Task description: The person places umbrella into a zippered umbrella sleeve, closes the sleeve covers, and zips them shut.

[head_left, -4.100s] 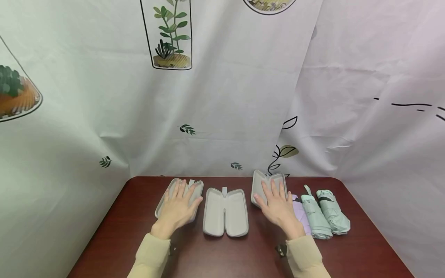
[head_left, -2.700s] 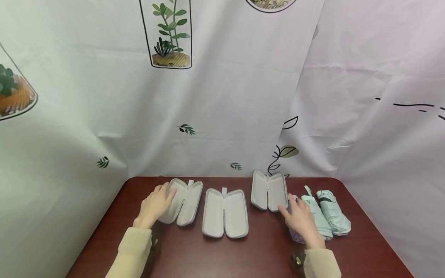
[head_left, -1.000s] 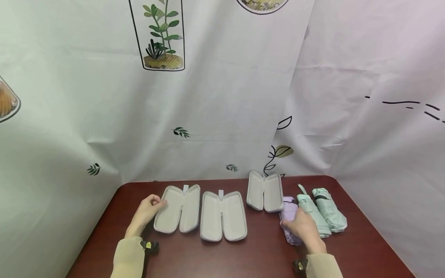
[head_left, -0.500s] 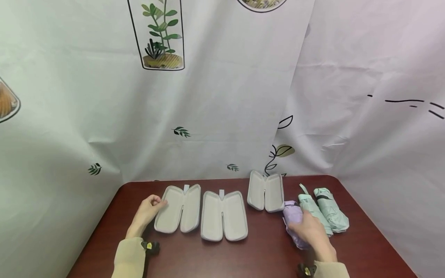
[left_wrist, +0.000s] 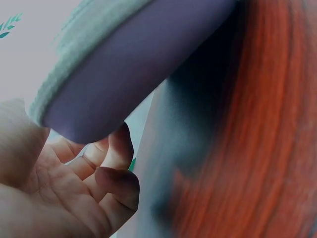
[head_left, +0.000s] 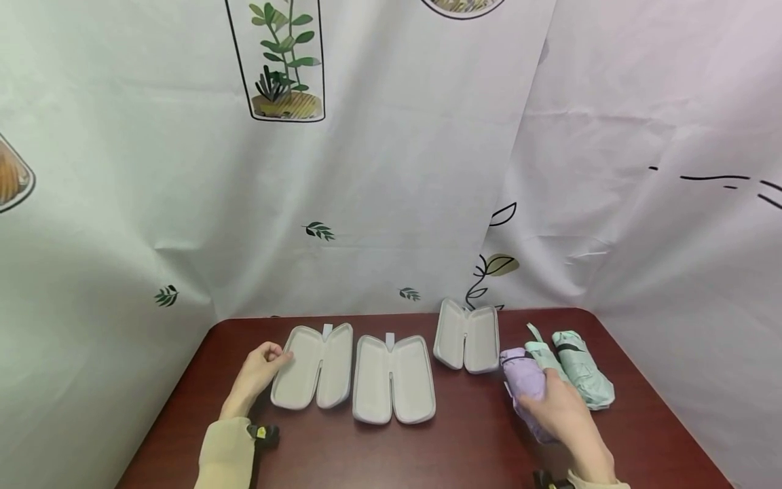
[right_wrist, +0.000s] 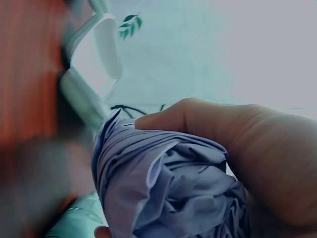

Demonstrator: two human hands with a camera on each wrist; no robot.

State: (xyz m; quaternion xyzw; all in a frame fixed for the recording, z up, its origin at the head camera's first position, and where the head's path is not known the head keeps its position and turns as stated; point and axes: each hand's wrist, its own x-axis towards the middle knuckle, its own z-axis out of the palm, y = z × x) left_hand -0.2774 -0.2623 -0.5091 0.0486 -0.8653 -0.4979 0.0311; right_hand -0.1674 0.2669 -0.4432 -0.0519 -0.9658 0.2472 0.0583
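My left hand (head_left: 255, 375) pinches the outer edge of the leftmost hard case (head_left: 296, 372), which lies unfolded with its pale grey inside up. In the left wrist view the case's purple outer shell (left_wrist: 124, 74) shows, with fingers curled below it. My right hand (head_left: 561, 407) grips a folded purple umbrella (head_left: 523, 375); the right wrist view shows the thumb along the bunched purple fabric (right_wrist: 148, 183). Just beyond that hand lies a mint green folded umbrella (head_left: 540, 353), partly hidden by it.
Two more unfolded cases stand on the dark red table (head_left: 452, 441): a middle case (head_left: 373, 380) and a smaller case (head_left: 482, 339) at the back. At the right lies another mint green umbrella (head_left: 583, 373). A printed white curtain (head_left: 391, 170) hangs behind the table.
My right hand, reaching from the back case to the purple umbrella, has gripped it and drawn it slightly right and nearer. My left hand went from flat on its case to pinching the edge.
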